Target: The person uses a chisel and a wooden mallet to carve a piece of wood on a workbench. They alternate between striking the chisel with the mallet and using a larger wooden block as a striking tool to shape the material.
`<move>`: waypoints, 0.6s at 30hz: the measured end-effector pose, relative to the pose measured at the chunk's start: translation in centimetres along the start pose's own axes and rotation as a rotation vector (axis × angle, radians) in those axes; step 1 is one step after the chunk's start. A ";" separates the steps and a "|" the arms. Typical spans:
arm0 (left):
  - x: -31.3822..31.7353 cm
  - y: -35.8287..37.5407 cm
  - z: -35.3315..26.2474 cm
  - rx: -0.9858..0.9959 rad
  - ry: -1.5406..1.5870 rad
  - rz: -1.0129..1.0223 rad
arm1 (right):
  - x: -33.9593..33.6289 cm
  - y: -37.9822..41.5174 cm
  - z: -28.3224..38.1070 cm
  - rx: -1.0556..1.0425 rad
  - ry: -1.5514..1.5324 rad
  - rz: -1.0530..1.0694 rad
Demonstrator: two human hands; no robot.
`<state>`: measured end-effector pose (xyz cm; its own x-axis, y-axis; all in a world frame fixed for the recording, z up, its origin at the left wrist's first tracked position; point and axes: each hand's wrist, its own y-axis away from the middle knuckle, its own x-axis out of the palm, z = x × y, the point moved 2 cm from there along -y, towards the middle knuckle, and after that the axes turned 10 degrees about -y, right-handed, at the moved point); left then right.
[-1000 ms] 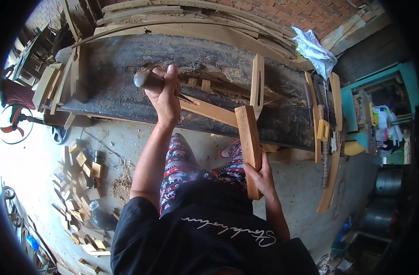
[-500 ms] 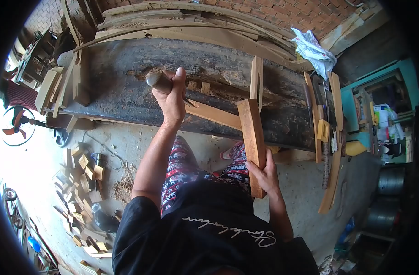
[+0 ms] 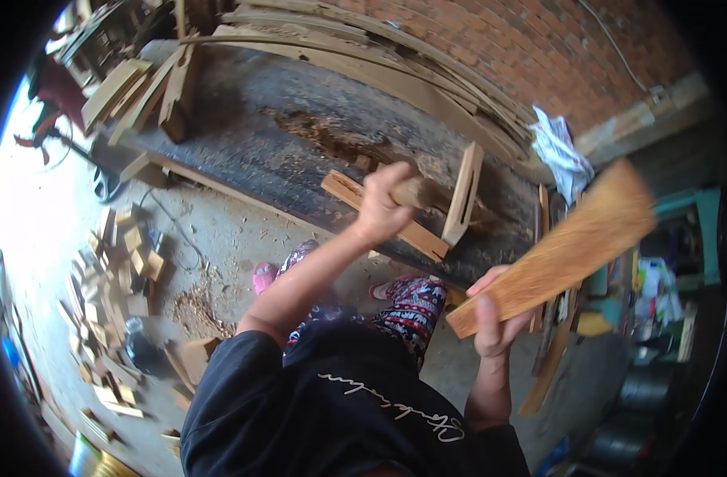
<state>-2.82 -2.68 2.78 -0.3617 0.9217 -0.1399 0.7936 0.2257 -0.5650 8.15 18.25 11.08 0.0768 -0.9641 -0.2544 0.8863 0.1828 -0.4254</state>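
Note:
My left hand (image 3: 386, 203) is closed round the thick handle (image 3: 417, 193) of a tool above the dark workbench; the tool's far end is blurred. Under it a flat wooden piece (image 3: 346, 189) lies along the bench's near edge, partly hidden by the hand. My right hand (image 3: 496, 322) grips the narrow end of a wide wooden block (image 3: 562, 242), which is raised to the right and blurred at its far end. A slotted wooden piece (image 3: 464, 195) rests on the bench between the hands.
The dark workbench (image 3: 236, 95) has a rough hollow with chips. Long boards (image 3: 340, 48) lie behind it by the brick wall. Wood offcuts (image 3: 137, 254) and shavings (image 3: 197, 310) are on the floor at left. Tools and strips (image 3: 548, 342) hang at the bench's right end.
The wooden block in my right hand has swung up and right, away from the flat piece. My left hand has shifted right with the tool, and the camera view has turned.

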 end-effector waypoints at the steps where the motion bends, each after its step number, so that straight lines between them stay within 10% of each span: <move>1: 0.4 0.3 -0.4 0.023 0.042 -0.020 | 0.4 0.0 0.1 0.034 0.105 0.117; 3: 0.5 0.5 -0.5 0.048 0.074 -0.038 | 0.8 -0.1 0.5 0.261 0.202 0.274; 10: 0.9 1.6 -0.8 0.140 0.044 -0.003 | -0.4 1.4 0.7 -0.110 -0.194 0.033; 13: 0.7 2.7 -0.4 0.238 0.043 0.002 | 1.1 2.4 -0.7 0.178 0.288 0.174; 16: 0.3 3.6 0.0 0.305 0.026 -0.039 | -0.6 3.7 -1.0 0.361 0.133 0.090; 18: -0.1 4.4 -0.4 0.358 0.014 -0.070 | -1.1 4.1 -1.2 0.112 0.048 -0.057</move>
<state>0.96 -1.61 0.64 -0.4006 0.9127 -0.0806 0.5443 0.1663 -0.8222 11.14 20.24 8.58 0.0050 -0.9614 -0.2752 0.9344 0.1024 -0.3411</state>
